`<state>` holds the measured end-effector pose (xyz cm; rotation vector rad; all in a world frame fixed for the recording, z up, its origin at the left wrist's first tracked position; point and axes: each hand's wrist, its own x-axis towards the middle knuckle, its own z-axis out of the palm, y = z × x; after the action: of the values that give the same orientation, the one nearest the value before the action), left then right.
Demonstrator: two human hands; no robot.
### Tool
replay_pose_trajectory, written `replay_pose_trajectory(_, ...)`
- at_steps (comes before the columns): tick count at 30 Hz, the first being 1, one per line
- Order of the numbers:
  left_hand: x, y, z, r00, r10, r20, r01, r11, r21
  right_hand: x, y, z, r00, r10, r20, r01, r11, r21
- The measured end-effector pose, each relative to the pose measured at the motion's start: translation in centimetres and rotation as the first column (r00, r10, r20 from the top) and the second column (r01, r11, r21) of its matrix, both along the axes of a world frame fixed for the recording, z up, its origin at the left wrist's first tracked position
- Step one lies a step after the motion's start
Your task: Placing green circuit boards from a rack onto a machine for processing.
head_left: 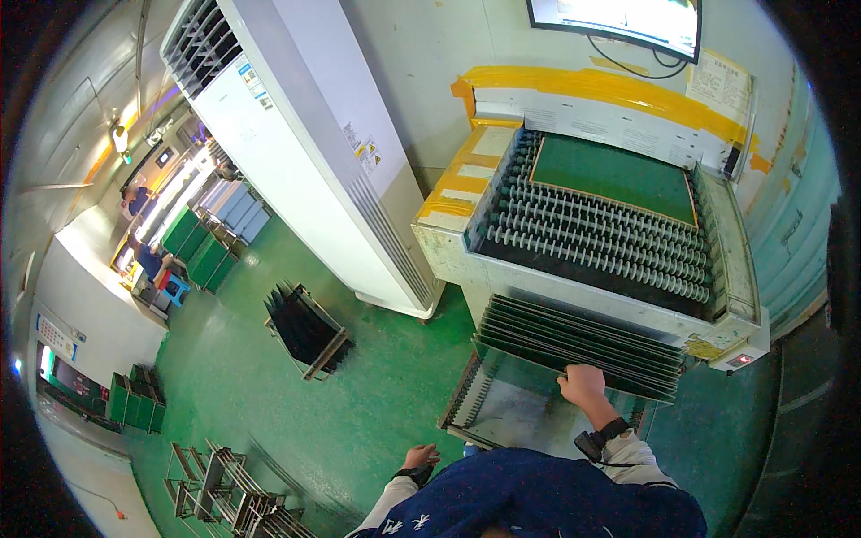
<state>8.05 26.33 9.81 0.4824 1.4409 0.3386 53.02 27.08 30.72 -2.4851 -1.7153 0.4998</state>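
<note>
My right hand [583, 386] is closed at the top edge of the frontmost thin panel [520, 386], which stands in a slotted rack [462, 399] in front of me. Behind it, several dark green panels [574, 345] lean in a row in the same rack. Low beside my body, my left hand [421, 456] hangs with its fingers loosely curled and apart, and nothing shows in it. Just past the rack, a flat green board [614, 175] lies on the rollers [592, 238] of a conveyor machine [744, 255].
A tall white air conditioner [305, 152] stands left of the machine. On the green floor are a rack of dark panels [305, 327] and metal frames [229, 489]. Green crates [193, 247] and seated people are far left. A screen [628, 20] hangs above the machine.
</note>
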Motion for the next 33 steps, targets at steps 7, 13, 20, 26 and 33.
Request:
replay_pose_trajectory(7,0.1,-0.1,-0.3,1.000,0.023,-0.007,-0.023,1.000,0.012,0.0,-0.1,0.2,1.000,0.006,0.008,-0.006,1.000,0.017)
replay_pose_trajectory(13,0.0,-0.2,-0.3,1.000,0.011,0.001,-0.011,0.999,0.052,0.0,0.0,0.1,1.000,0.006,0.003,-0.006,1.000,0.005)
replay_pose_trajectory(20,0.5,0.0,0.4,1.000,0.017,-0.009,-0.017,1.000,0.019,0.2,0.1,0.1,1.000,0.003,-0.012,-0.003,1.000,-0.024)
replay_pose_trajectory(26,0.1,-0.1,-0.1,1.000,0.002,-0.015,-0.001,1.000,0.019,0.1,0.2,0.0,1.000,0.000,-0.005,0.000,0.999,-0.037)
replay_pose_trajectory(33,0.1,0.1,0.0,1.000,-0.006,0.026,0.006,1.000,0.016,0.1,0.2,0.2,1.000,0.010,-0.006,-0.010,1.000,-0.021)
